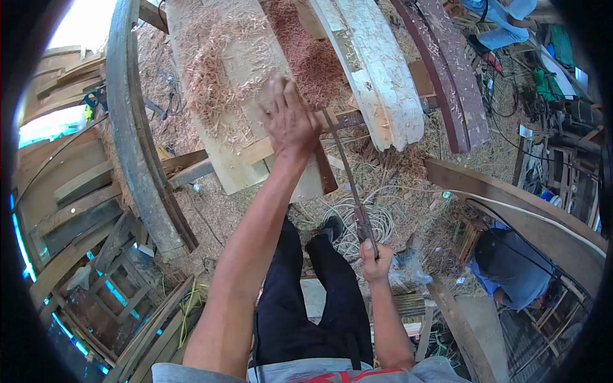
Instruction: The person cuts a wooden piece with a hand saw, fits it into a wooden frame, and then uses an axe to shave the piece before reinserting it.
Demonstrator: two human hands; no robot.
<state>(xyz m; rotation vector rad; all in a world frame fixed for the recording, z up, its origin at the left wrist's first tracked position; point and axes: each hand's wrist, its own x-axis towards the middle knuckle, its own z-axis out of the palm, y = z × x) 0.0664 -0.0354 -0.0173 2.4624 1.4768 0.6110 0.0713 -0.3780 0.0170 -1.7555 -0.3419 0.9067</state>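
Observation:
My right hand (377, 260) is closed round the handle of a handsaw (348, 169), whose narrow blade points up and away from me. The blade's far end meets a thin strip of wood (257, 151) lying across a wide pale board (233, 172). My left hand (292, 121) rests on this strip near the blade, its fingers spread and partly blurred. Whether the fingers grip the strip's edge is hard to see. Curly wood shavings (214, 83) cover much of the board.
White-painted curved timbers (386, 83) and a dark red timber (447, 76) lie to the right. A long grey beam (131, 121) stands left. Coiled hose (373, 226) lies by my feet. One person (514, 268) is at lower right, another (501, 29) at upper right.

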